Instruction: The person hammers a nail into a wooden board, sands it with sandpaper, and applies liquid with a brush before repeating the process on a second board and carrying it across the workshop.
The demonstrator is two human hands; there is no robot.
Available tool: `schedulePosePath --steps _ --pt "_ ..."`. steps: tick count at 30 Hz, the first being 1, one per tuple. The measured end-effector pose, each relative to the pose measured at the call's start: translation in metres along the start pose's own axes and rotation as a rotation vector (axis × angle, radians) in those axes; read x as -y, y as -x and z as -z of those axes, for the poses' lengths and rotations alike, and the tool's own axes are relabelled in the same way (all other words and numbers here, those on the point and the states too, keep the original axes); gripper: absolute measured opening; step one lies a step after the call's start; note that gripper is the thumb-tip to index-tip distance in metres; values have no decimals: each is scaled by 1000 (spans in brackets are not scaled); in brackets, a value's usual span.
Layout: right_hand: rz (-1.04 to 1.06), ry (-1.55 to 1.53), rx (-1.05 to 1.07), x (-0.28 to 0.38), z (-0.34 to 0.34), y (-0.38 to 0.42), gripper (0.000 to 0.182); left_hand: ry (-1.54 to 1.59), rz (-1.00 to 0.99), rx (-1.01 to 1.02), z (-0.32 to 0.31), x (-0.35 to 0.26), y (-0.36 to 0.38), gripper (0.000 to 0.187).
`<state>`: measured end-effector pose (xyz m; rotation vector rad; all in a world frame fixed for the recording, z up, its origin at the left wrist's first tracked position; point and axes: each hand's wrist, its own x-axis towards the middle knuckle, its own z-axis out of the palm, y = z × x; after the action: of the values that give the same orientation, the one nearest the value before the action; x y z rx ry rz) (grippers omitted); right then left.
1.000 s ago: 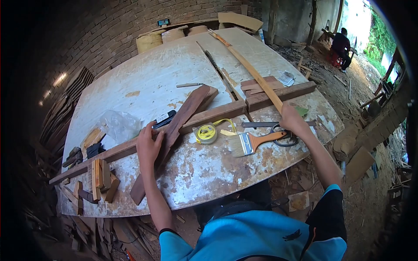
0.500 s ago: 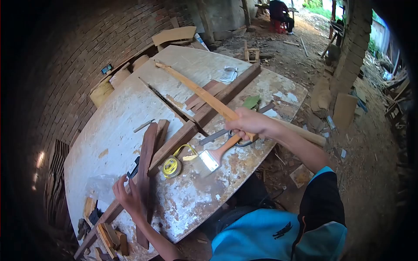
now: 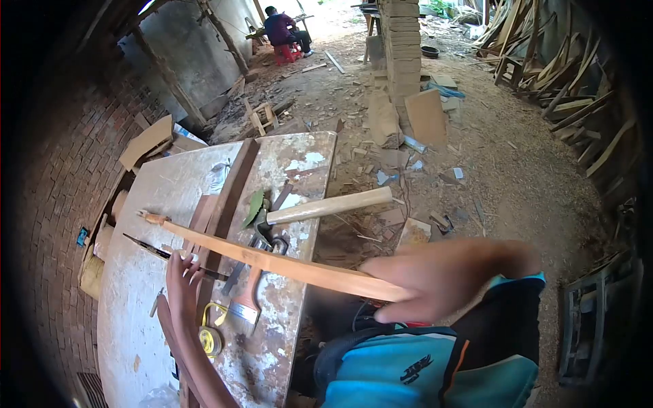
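Observation:
My right hand, somewhat blurred, is closed round the near end of a long, slightly curved wooden strip. The strip reaches across the workbench to a notched far tip. With fingers raised and apart, my left hand is over the bench beside a thin dark pointed bar and a thick dark wooden beam. Below the strip lie a paintbrush and a yellow tape measure. Beyond it lie a hammer and a green leaf.
A brick pillar stands past the bench, with boards leaning at its foot. Scraps litter the ground. Stacked timber lines the right side. Farther off, another person sits on a red stool.
The view has swung to the right. My right hand has drawn the strip back past the bench edge, near my body. My left hand has left the small dark object and reached farther up the bench.

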<state>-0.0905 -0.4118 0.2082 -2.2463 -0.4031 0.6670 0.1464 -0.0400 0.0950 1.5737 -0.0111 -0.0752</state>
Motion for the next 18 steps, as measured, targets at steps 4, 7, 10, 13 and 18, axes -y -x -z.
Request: schedulePosePath --steps 4,7,10,13,18 --pt "-76 -34 -65 7 -19 50 33 367 212 -7 -26 29 -91 54" --pt "-117 -3 -83 -1 -27 58 34 830 98 -30 -44 42 -94 51" --pt "-111 166 -232 8 -35 71 41 927 73 -94 -7 70 -138 50" --pt "-148 212 -141 -14 -32 83 63 906 25 -194 13 96 -172 60" --pt "-197 288 -179 -42 -32 104 65 933 134 -132 -28 58 -127 37"
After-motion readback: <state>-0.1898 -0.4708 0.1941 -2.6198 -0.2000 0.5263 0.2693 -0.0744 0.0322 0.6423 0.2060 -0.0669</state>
